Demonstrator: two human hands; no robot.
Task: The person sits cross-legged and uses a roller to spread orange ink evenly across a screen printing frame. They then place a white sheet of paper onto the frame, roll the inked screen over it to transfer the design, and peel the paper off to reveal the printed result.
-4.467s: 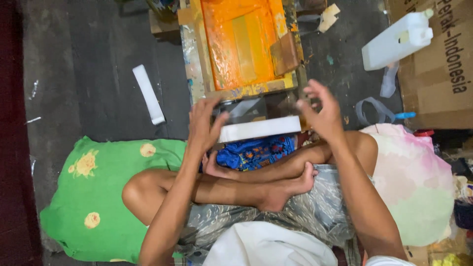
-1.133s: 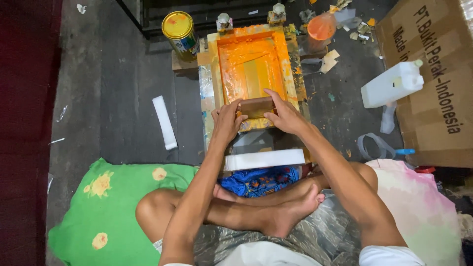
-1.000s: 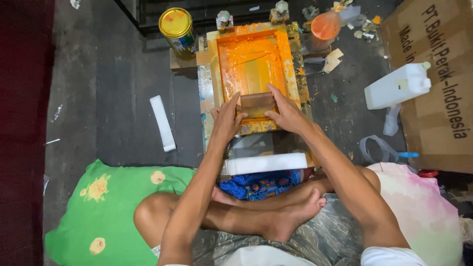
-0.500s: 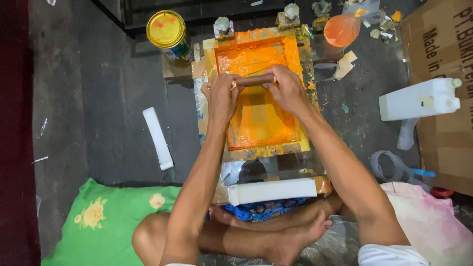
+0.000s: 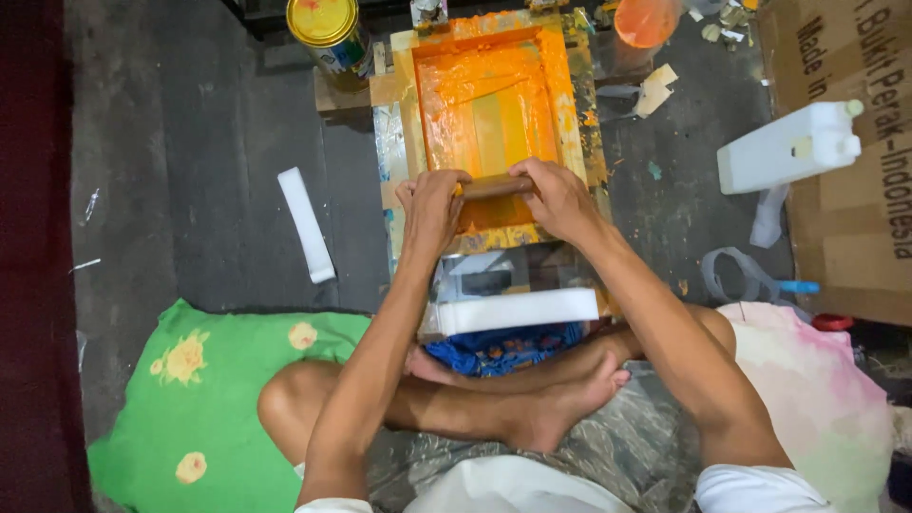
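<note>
A: What are the hands doing?

B: Seen from above, a person sits cross-legged on the floor point(image 5: 190, 190). The left hand point(image 5: 432, 204) and right hand point(image 5: 560, 195) are both curled closed around a wooden squeegee point(image 5: 496, 184), 1 hand at each end. The squeegee lies crosswise inside a wooden printing frame point(image 5: 404, 104) whose screen is coated in orange ink.

A: Where in the frame is it?

B: Near the end closest to the person. The screen above it looks wiped thinner, with a paler yellow patch in the middle, so I judge this stroke mostly done. Only a short strip of thick orange is left between the squeegee and the near edge.

A: What else is around?

B: A paint can point(image 5: 328, 28) with yellow in it stands beyond the frame on the left. A white plastic jug point(image 5: 788, 147) lies to the right beside a cardboard box point(image 5: 855, 142). A white block point(image 5: 518, 311) rests just above the feet, a white strip point(image 5: 306, 224) lies on the floor to the left, and a green cloth point(image 5: 190, 399) lies under the left knee.
</note>
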